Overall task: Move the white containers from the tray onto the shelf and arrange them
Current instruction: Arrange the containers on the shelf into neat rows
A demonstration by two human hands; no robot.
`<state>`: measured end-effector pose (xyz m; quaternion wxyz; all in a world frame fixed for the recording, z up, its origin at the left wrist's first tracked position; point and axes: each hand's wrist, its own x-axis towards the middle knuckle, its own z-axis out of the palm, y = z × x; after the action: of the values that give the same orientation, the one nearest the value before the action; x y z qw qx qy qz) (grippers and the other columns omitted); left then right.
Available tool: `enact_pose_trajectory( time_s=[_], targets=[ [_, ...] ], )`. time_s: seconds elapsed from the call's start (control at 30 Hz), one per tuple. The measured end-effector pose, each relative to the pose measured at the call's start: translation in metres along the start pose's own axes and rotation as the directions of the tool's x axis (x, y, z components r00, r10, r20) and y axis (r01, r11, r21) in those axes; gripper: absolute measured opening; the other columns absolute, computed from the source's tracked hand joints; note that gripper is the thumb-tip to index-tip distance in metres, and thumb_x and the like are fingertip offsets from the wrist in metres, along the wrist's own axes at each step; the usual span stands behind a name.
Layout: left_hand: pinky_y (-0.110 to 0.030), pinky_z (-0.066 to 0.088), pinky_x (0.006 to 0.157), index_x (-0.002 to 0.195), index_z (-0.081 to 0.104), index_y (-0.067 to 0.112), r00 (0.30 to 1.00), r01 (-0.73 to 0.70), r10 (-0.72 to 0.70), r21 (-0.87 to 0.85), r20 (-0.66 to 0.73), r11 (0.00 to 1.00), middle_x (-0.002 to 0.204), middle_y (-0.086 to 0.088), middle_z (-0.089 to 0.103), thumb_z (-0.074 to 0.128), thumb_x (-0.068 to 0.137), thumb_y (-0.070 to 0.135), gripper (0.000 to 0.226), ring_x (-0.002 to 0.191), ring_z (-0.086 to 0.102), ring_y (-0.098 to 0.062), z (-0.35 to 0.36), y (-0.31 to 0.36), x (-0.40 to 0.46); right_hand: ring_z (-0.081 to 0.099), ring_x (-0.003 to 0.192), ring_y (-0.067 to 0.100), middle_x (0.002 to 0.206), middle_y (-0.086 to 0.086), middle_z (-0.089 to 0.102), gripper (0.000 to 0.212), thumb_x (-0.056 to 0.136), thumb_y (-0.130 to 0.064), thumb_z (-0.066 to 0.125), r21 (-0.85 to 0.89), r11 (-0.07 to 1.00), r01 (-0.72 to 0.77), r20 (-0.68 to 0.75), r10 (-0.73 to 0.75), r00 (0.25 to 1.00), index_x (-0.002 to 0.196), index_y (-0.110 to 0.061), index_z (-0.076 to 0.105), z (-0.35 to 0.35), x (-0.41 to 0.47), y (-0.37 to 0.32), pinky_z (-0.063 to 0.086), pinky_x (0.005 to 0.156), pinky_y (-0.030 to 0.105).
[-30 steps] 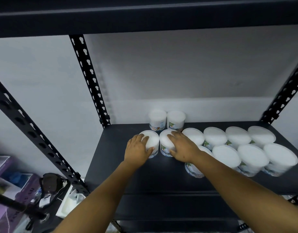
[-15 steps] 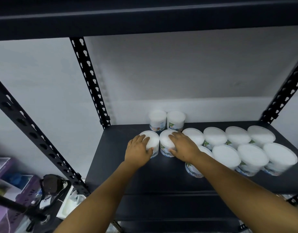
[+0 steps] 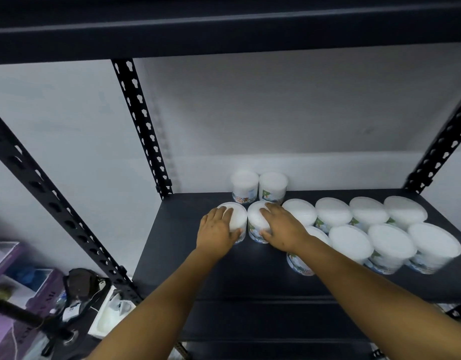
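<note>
Fingers of the left hand [image 3: 216,229] and right hand [image 3: 282,229] curl over the lids of two white tubs [image 3: 237,216], side by side mid-shelf [image 3: 172,245]. Ten more sit at twelve and three o'clock, lids flat, labels printed. No tray in view; placing looks nearly done, arranging remains.

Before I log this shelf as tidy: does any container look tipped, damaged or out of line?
None looks tipped or damaged. Two containers stand alone at the back as a short third row, and the left hand and right hand each grip one in the middle row.
</note>
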<state>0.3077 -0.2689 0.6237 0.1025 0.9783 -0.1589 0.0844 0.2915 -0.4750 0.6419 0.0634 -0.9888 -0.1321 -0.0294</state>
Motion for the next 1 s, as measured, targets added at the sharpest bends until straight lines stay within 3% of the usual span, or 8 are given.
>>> enact_pose_trajectory(
  time_s=[0.23,0.43,1.0],
  targets=[
    [-0.036,0.017,0.113,0.142,0.038,0.020,0.999,-0.043,0.043,-0.008,0.010,0.999,0.150,0.001,0.036,0.046,0.095,0.039,0.052,0.140,0.026,-0.021,0.0034,-0.0025,-0.0009,0.033,0.134,0.026,0.147,0.012,0.036,0.058,0.092,-0.036,0.053,-0.021,1.000,0.014,-0.005,-0.014,1.000,0.141,-0.011,0.036,0.0017,0.0014,0.0011,0.025,0.110,0.032],
    [-0.037,0.017,0.114,0.143,0.036,0.018,1.000,0.009,-0.009,0.008,0.006,1.000,0.151,-0.004,0.034,0.046,0.092,0.050,0.061,0.138,0.028,-0.023,0.0028,0.0028,0.0008,0.026,0.140,0.026,0.153,0.011,0.027,0.065,0.091,-0.042,0.053,-0.012,1.000,0.016,-0.006,-0.016,1.000,0.145,-0.013,0.031,0.0024,0.0013,0.0026,0.019,0.113,0.033],
    [-0.036,0.020,0.113,0.141,0.041,0.020,1.000,-0.013,0.013,-0.027,0.011,1.000,0.147,-0.001,0.039,0.049,0.092,0.045,0.055,0.137,0.030,-0.022,-0.0011,-0.0049,0.0016,0.026,0.140,0.027,0.154,0.011,0.026,0.063,0.092,-0.040,0.052,0.007,1.000,0.021,0.005,-0.022,1.000,0.144,-0.013,0.030,0.0030,0.0032,0.0047,0.019,0.114,0.033]
  ],
)
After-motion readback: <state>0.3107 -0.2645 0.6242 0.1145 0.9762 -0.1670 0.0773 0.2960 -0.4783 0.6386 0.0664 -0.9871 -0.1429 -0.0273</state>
